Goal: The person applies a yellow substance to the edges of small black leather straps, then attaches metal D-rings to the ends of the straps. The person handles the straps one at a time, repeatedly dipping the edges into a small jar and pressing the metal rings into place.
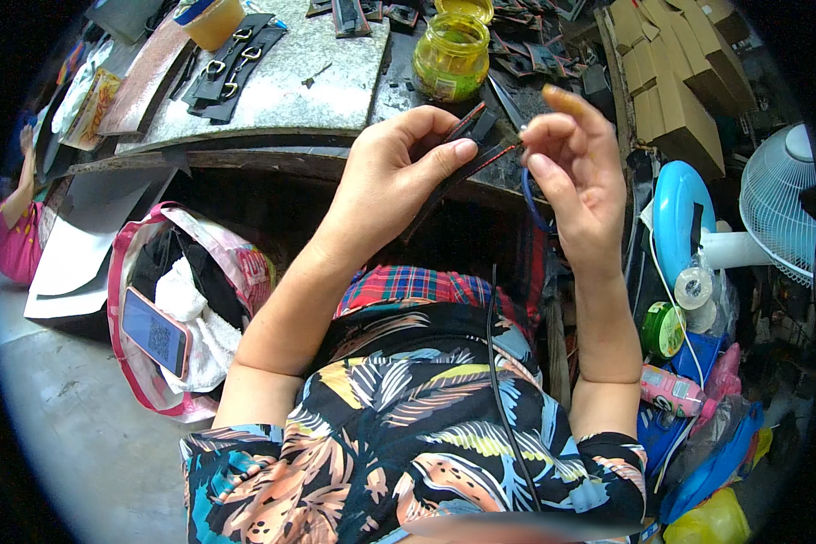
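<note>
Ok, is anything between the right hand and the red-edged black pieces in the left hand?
Only the scissors show there: their blade rises from beside the right hand's fingertips, angled up-left toward the jar. Nothing else visible separates that hand from the red-edged black pieces; whether they touch is unclear.

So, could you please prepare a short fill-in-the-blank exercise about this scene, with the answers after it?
1. The left hand holds a flat black strip whose edge is coloured ____.
2. At the right hand are metal-bladed scissors whose ring handle is ____.
3. On the pink-and-white bag lies a ____ with a lit screen.
4. The round white caged fan is to the ____ of both hands.

Missing words: red; blue; phone; right.
</note>
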### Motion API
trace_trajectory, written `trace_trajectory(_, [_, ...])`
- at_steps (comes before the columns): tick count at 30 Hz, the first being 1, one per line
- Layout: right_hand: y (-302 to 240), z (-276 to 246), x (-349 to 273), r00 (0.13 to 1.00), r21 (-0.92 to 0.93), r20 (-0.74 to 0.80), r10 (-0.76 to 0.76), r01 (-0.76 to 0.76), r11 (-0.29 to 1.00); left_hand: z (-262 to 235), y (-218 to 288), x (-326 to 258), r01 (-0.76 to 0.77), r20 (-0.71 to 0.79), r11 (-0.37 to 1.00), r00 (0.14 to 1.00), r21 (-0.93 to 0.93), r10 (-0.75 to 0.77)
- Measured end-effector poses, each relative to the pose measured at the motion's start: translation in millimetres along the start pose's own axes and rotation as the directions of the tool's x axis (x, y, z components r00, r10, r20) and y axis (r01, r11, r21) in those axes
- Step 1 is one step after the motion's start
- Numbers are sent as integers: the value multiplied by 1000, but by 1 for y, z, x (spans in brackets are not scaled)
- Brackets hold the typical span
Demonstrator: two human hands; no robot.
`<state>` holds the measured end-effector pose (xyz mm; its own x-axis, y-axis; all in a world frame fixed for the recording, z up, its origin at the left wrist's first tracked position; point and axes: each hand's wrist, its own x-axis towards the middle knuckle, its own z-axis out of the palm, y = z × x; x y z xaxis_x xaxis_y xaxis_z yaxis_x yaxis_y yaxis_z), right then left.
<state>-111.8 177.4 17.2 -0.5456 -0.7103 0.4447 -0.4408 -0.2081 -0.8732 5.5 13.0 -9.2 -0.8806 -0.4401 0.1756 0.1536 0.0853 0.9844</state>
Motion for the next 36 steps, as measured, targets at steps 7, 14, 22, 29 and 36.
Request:
trace_trajectory(7, [-3,0,-12,997,-192,82,-4,19,981,3,-2,-1,28,5,974,1000,-226,-27])
trace_trajectory(14, [-4,2,-9,971,-534,162,-174,235,812,0,3,-1,40,77,961,997,-272,-20])
trace_trajectory(22, [8,-7,-7,986,-241,157,-51,88,967,-3,7,0,60,84,978,995,-199,-44])
trace_trajectory(29, [6,2,-8,965,177,240,107,-152,972,-2,5,5,37,91,998,995,49,-42])
trace_trajectory(36, [-4,0,12,983,38,181,4,-12,999,-24,14,5,184,94,949,982,-254,-165])
